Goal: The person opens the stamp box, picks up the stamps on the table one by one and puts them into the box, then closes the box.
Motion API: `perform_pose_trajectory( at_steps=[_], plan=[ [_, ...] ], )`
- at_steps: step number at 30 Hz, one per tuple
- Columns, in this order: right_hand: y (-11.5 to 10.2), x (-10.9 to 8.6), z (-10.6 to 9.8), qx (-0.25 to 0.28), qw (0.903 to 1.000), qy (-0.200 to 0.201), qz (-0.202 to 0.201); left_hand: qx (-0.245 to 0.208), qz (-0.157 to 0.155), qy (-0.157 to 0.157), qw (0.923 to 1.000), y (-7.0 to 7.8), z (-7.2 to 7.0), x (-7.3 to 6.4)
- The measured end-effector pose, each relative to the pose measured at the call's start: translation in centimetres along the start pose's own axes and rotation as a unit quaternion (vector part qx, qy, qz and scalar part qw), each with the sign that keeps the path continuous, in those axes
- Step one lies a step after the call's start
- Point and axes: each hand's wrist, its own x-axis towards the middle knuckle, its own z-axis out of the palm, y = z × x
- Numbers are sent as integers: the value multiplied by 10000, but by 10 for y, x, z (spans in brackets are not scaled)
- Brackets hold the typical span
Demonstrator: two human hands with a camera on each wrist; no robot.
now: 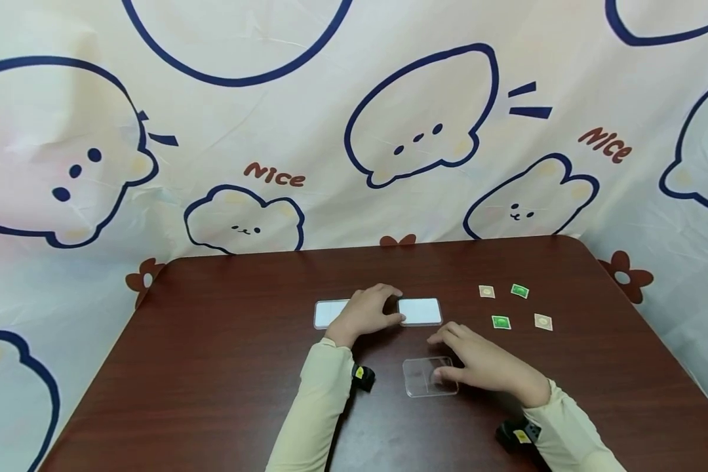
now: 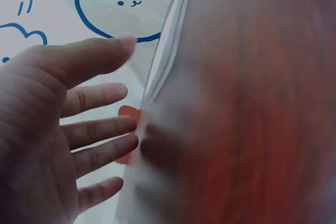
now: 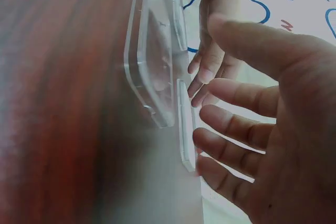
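My left hand point(image 1: 366, 313) reaches over the dark table, fingers apart and holding nothing. It covers part of one flat white rectangle with a clear edge point(image 1: 328, 313), and its fingertips are right by the left end of a second white rectangle point(image 1: 420, 311). A shallow, clear plastic case point(image 1: 414, 388) lies closer to me. My right hand point(image 1: 488, 362) hovers at the right side of this case, its thumb overlapping it in the head view. In the right wrist view the right fingers point(image 3: 236, 124) are loosely spread with nothing between them, beside the case's wall point(image 3: 142, 51).
To the right lie two small green squares point(image 1: 501, 322) point(image 1: 520, 291) and two beige ones point(image 1: 486, 292) point(image 1: 543, 322). The brown table point(image 1: 212, 367) ends at a cartoon-printed cloth point(image 1: 318, 131) behind and at both sides.
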Motion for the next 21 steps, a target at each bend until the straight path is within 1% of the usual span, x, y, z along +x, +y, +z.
perform_pose_trajectory(
  at_steps=[4, 9, 14, 21],
  plan=[
    [0, 9, -4, -113, 9996, 255, 16, -129, 155, 168, 9997, -5, -7, -3],
    [-4, 20, -9, -182, 9988, 448, 90, -209, 145, 321, 9992, -13, -18, -8],
    [-13, 36, -11, -206, 9991, 350, 148, -297, -5, 356, 9989, -25, -32, -21],
    [-25, 58, -13, -169, 9994, 311, -34, -201, -317, 312, 9988, -47, -45, -41]
  ],
)
